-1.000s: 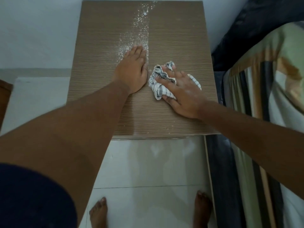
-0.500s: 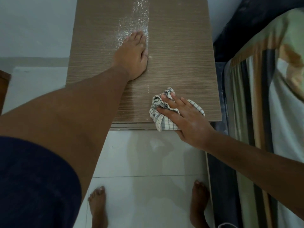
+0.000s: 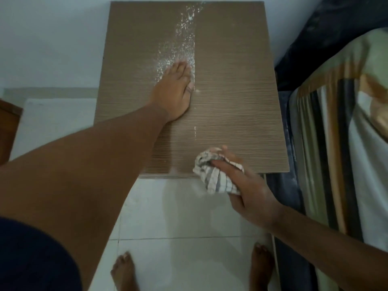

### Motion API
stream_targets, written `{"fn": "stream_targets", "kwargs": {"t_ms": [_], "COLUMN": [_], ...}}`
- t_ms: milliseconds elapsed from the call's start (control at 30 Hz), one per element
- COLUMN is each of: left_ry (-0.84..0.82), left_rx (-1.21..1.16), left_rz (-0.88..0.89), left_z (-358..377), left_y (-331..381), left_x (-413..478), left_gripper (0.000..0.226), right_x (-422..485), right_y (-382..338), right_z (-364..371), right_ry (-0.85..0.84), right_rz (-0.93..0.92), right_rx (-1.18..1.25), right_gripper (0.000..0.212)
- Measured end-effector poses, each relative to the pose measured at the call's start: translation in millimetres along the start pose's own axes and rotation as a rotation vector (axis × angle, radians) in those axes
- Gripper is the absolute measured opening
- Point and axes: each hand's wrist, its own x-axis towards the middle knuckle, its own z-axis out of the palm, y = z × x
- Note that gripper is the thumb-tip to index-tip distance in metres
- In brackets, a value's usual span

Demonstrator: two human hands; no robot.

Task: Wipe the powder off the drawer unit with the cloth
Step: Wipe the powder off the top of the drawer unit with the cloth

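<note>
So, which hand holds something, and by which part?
The right hand grips the bunched cloth around its middle; the left hand lies flat, holding nothing.

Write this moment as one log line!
left hand: flat on drawer unit | right hand: holds cloth at front edge | powder: streak at back

The drawer unit (image 3: 231,101) has a brown wood-grain top and stands on a pale tiled floor (image 3: 178,217). Powder (image 3: 182,38) lies in a strip from the far edge down the middle, thinning to a faint line toward the front. The left hand (image 3: 174,91) lies flat on the top, fingertips in the powder. At the front edge the bunched cloth (image 3: 214,177) sits half on the top, half past it, gripped by the right hand (image 3: 247,190). Two bare feet (image 3: 123,269) stand on the floor.
</note>
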Motion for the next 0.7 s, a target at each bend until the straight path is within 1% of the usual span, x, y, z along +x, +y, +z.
{"fn": "stream_targets", "kwargs": {"t_ms": [100, 167, 267, 367, 433, 500, 533, 600, 633, 700], "left_ry": [0.051, 0.116, 0.125, 0.116, 0.112, 0.108, 0.104, 0.096, 0.098, 0.102], "left_rx": [-0.067, -0.035, 0.019, 0.051, 0.065, 0.09, 0.103, 0.12, 0.126, 0.136], "left_rz": [0.013, -0.024, -0.104, -0.16, -0.162, -0.16, -0.162, -0.158, -0.153, -0.147], "left_z": [-11.8, -20.7, -24.8, -19.4, -17.2, -16.7, -16.8, -15.4, -14.3, -12.8], "left_y": [-14.8, -29.6, -53.9, -59.6, -60.7, -65.1, -67.5, -69.6, -70.3, -71.6], "left_x": [9.0, 19.4, 29.7, 31.9, 34.3, 37.6, 38.6, 39.3, 39.2, 40.3], "left_gripper": [0.054, 0.056, 0.055, 0.053, 0.053, 0.054, 0.054, 0.055, 0.056, 0.057], "right_x": [56.3, 97.7, 162.8, 221.4, 255.8, 289.4, 304.2, 327.1, 336.4, 357.3], "right_y": [4.6, 13.3, 40.3, 81.9, 110.9, 136.7, 148.1, 162.8, 164.9, 162.0], "right_z": [-17.5, -30.4, -52.5, -82.5, -102.3, -117.4, -122.2, -124.9, -121.7, -109.9], "right_ry": [0.15, 0.263, 0.402, 0.49, 0.526, 0.511, 0.458, 0.278, 0.204, 0.143], "right_rz": [0.215, 0.286, 0.304, 0.318, 0.357, 0.457, 0.525, 0.68, 0.713, 0.657], "right_rx": [0.051, 0.041, -0.013, -0.089, -0.133, -0.21, -0.277, -0.41, -0.465, -0.518], "right_gripper": [0.062, 0.06, 0.05, 0.052, 0.051, 0.044, 0.043, 0.056, 0.063, 0.066]}}
